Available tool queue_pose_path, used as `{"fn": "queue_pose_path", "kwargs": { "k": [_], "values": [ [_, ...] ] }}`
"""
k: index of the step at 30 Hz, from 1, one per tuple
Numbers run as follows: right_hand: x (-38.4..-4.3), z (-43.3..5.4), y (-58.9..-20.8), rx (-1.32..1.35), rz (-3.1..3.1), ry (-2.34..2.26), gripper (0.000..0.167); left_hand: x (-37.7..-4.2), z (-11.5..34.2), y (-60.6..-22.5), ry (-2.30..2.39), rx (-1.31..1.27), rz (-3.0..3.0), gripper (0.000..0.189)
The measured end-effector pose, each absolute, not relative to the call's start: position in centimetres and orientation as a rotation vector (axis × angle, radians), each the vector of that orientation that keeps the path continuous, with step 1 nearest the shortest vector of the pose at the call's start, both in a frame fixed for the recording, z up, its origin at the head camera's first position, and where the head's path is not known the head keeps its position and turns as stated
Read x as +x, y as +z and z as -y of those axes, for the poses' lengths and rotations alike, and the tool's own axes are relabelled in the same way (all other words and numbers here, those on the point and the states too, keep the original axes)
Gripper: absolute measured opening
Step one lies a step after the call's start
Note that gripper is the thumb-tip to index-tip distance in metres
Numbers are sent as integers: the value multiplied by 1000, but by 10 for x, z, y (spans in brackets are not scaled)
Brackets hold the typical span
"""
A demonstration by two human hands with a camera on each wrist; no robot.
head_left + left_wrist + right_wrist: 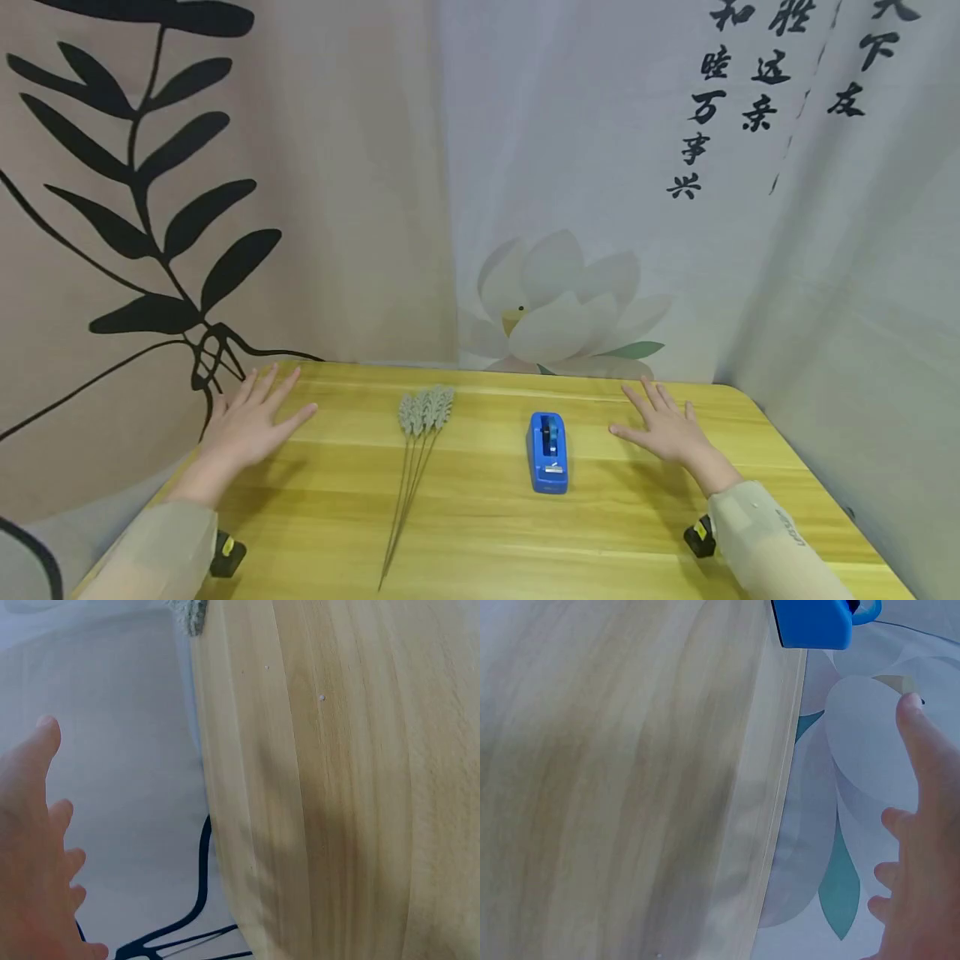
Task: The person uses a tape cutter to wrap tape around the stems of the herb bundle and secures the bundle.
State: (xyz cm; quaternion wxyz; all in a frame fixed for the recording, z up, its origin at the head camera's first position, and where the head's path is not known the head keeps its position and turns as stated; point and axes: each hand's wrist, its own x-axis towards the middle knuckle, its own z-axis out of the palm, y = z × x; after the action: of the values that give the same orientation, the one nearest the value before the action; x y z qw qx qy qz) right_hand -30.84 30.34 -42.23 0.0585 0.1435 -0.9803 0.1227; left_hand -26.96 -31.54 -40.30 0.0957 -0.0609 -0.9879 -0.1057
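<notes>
Pale curtain [360, 167] behind wooden table [315, 517] — printed leaves [240, 267], lotus [555, 329], calligraphy [707, 98]

grey-headed stems [412, 477], lying bunched, blue tape dispenser [549, 460], right of them

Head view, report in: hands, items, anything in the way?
Bare left hand and bare right hand spread, holding nothing. Thin-stemmed grey-green sprigs and blue plastic tape dispenser between them on yellow wooden table, untouched. No obstruction seen between hands and items.

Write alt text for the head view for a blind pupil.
A person's left grip and right grip are spread open on either side of grey-headed stems and a blue tape dispenser, which lie on a wooden table. Behind hangs a cloth printed with dark leaves, a pale flower and Chinese characters.
</notes>
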Motion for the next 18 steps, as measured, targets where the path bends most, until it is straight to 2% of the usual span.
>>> {"fn": "queue_pose_path", "kwargs": {
  "k": [18],
  "values": [
    [-306,-303,-411,427,2984,346,88,-270,315,-402,-329,-182,2925,80]
  ]
}}
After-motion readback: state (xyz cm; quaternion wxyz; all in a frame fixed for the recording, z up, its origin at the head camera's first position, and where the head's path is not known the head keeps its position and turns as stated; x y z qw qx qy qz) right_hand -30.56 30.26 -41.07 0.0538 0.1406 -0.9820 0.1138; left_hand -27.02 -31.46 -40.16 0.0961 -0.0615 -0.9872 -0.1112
